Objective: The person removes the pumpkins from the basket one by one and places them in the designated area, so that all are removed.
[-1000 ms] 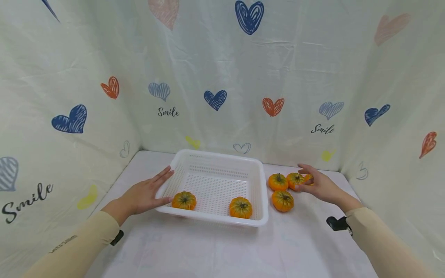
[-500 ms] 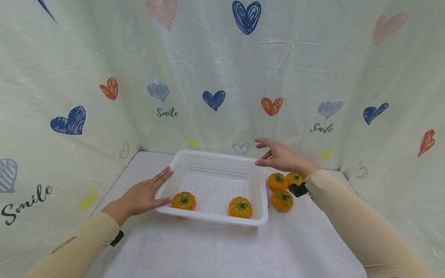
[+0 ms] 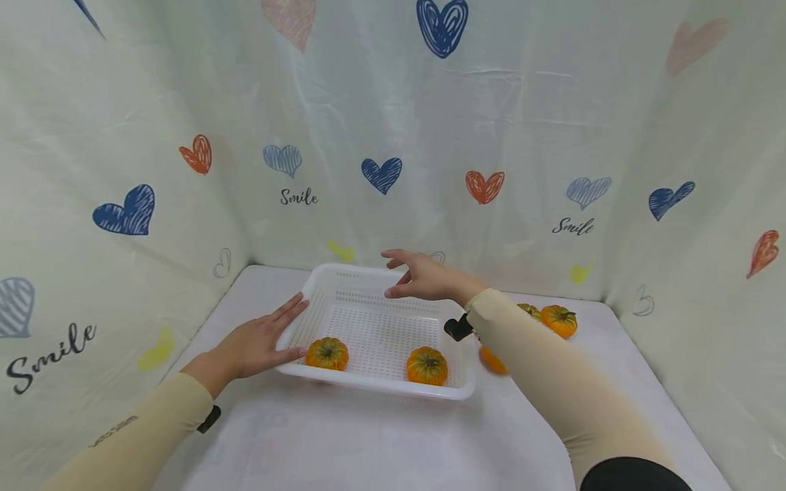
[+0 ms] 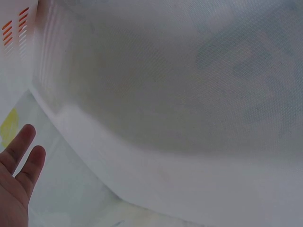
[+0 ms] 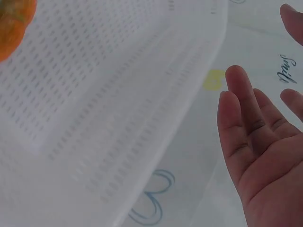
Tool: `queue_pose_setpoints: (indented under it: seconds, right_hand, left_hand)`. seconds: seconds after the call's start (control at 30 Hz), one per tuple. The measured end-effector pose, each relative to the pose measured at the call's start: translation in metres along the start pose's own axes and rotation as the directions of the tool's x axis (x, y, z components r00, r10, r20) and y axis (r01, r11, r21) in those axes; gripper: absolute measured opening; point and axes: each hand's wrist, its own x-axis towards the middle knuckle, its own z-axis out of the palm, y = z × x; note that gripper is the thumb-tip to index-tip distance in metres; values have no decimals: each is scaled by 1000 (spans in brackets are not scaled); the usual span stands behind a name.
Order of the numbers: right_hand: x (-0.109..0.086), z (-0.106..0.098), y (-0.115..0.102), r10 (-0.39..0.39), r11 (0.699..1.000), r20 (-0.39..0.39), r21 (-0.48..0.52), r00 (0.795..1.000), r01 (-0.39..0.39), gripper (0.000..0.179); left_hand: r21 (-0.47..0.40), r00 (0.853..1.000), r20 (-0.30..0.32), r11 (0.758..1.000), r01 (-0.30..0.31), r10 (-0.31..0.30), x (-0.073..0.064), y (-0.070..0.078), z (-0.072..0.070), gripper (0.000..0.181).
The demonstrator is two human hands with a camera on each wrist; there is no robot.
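Observation:
A white perforated plastic basket point(image 3: 374, 390) holds two small orange pumpkins with greenish tops, a left pumpkin point(image 3: 327, 353) and a right pumpkin point(image 3: 427, 366). My left hand point(image 3: 248, 348) rests on the basket's left rim, fingers spread and thumb near the left pumpkin. Over the far rim hovers my right hand point(image 3: 430, 278), fingers loosely bent. The right wrist view shows nothing in that hand's palm point(image 5: 272, 175), beside the basket wall point(image 5: 137, 137). Part of a pumpkin also shows there. The left wrist view catches two left fingers point(image 4: 29, 163) beside the basket's outside.
On the table to the right of the basket lie more pumpkins, one plainly seen pumpkin point(image 3: 559, 321) and others partly hidden by the right sleeve point(image 3: 546, 361). A white cloth covers the table point(image 3: 344, 443). Heart-printed curtains point(image 3: 331, 102) enclose the back and sides.
My right hand has moved left, from the pumpkins beside the basket to above its far rim. The right sleeve now covers part of those pumpkins. My left hand stays on the rim.

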Motion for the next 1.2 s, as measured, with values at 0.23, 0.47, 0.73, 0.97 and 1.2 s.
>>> queue_pose_setpoints:
  seconds: [0.23,0.47,0.73,0.97,1.2]
  right_hand:
    - [21,37,0,21,996,92,85,996,-29,84]
    - [33,65,-5,24,994,153,101,988,-39,82]
    - [40,89,-4,26,995,239,89,971,-49,81]
    - [44,103,-2,4,995,301,90,954,-32,80]
    - [49,117,-2,-25,996,359,90,933,-8,80]
  left_hand:
    - [3,1000,0,1000,-5,5,1,1,-3,88]
    - [0,1000,9,1000,8,-8,0,1,-3,88]
    - [-7,1000,7,1000,1,-1,1,0,-4,86]
    - [5,1000,1,1000,4,-4,1,0,-2,87]
    - [-13,1000,1,1000,1,-1,0,0,-2,87]
